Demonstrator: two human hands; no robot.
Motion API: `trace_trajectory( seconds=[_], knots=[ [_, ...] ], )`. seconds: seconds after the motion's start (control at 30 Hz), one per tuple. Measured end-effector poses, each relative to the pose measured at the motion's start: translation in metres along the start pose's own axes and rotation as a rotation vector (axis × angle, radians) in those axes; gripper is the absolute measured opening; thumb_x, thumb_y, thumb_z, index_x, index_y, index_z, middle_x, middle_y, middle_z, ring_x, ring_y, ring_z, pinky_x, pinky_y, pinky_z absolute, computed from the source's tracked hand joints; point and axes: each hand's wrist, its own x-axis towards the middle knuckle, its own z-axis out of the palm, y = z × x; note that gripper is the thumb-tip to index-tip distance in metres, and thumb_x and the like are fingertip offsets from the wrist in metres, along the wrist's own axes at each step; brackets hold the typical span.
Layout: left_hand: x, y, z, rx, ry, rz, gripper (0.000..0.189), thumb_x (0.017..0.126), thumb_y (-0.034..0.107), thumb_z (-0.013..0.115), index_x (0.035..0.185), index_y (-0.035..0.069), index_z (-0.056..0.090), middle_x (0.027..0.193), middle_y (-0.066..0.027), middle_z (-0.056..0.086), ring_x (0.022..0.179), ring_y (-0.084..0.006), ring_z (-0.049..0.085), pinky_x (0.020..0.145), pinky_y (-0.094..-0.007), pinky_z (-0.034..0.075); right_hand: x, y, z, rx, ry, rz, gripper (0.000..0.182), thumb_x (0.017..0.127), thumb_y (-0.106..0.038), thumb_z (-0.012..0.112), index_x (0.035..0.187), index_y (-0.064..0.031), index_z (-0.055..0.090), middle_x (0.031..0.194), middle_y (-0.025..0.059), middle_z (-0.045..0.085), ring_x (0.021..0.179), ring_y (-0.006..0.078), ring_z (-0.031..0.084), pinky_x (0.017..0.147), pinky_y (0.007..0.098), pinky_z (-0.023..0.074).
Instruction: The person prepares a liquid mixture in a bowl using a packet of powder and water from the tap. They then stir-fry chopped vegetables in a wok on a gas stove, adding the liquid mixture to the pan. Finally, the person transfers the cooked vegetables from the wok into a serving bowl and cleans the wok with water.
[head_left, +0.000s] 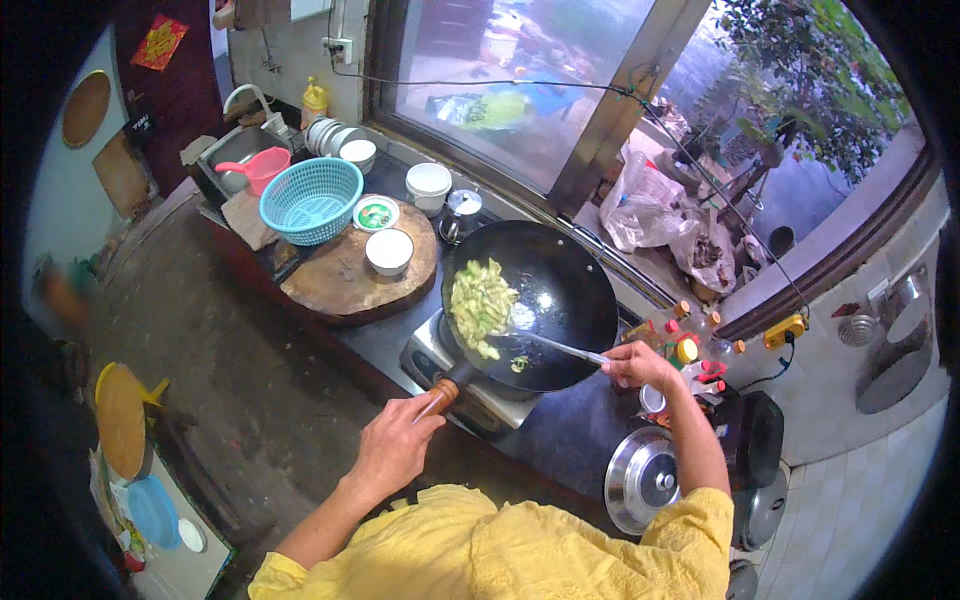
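Observation:
A large black wok sits on a steel-bodied stove. My left hand grips the wok's wooden handle. Chopped pale-green vegetable pieces are heaped at the wok's left side, with a few bits lower down. My right hand is closed around a long-handled metal spatula. Its shaft reaches over the wok to the lower right edge of the heap, where the food partly hides its blade.
A round wooden chopping board holds a white bowl. A blue plastic basket overlaps its far edge. A small metal pot stands close behind the wok. Several bottles and a steel lid are at right.

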Motion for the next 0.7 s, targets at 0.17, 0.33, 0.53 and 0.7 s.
trace_trajectory(
  seconds=[0.17, 0.33, 0.53, 0.7],
  knots=[
    [0.001, -0.001, -0.002, 0.000, -0.011, -0.001, 0.026, 0.077, 0.003, 0.071, 0.101, 0.011, 0.070, 0.122, -0.0073, 0.060, 0.106, -0.0312, 0.059, 0.083, -0.0417, 0.054, -0.019, 0.022, 0.005, -0.117, 0.345, -0.192, 0.034, 0.083, -0.024, 0.076, 0.114, -0.0097, 0.072, 0.076, 0.0051, 0.067, 0.064, 0.0167, 0.060, 0.061, 0.0323, 0.0468],
    [0.001, -0.002, -0.001, 0.013, -0.026, -0.001, 0.026, 0.076, 0.002, 0.071, 0.100, 0.011, 0.069, 0.123, -0.0081, 0.060, 0.106, -0.0315, 0.059, 0.085, -0.0415, 0.053, -0.095, -0.029, 0.021, -0.945, 0.834, -0.367, 0.039, 0.078, -0.018, 0.074, 0.116, -0.0199, 0.068, 0.082, 0.0104, 0.060, 0.073, 0.0325, 0.063, 0.065, 0.0446, 0.0477],
    [0.000, -0.003, -0.001, 0.037, -0.022, 0.012, 0.026, 0.075, 0.003, 0.069, 0.100, 0.010, 0.071, 0.123, -0.0068, 0.060, 0.105, -0.0280, 0.059, 0.085, -0.0387, 0.053, -0.174, -0.056, 0.034, -1.268, 0.851, -0.342, 0.044, 0.071, -0.005, 0.071, 0.111, -0.0223, 0.065, 0.082, 0.0047, 0.054, 0.077, 0.0251, 0.061, 0.064, 0.0399, 0.0453],
    [0.000, -0.001, -0.001, 0.045, -0.016, 0.007, 0.024, 0.075, 0.002, 0.069, 0.098, 0.009, 0.071, 0.122, -0.0068, 0.060, 0.104, -0.0278, 0.059, 0.083, -0.0383, 0.054, -0.170, -0.065, 0.044, -1.301, 0.765, -0.399, 0.045, 0.072, -0.006, 0.070, 0.113, -0.0237, 0.066, 0.083, 0.0041, 0.054, 0.079, 0.0228, 0.061, 0.066, 0.0384, 0.0457]
  ],
)
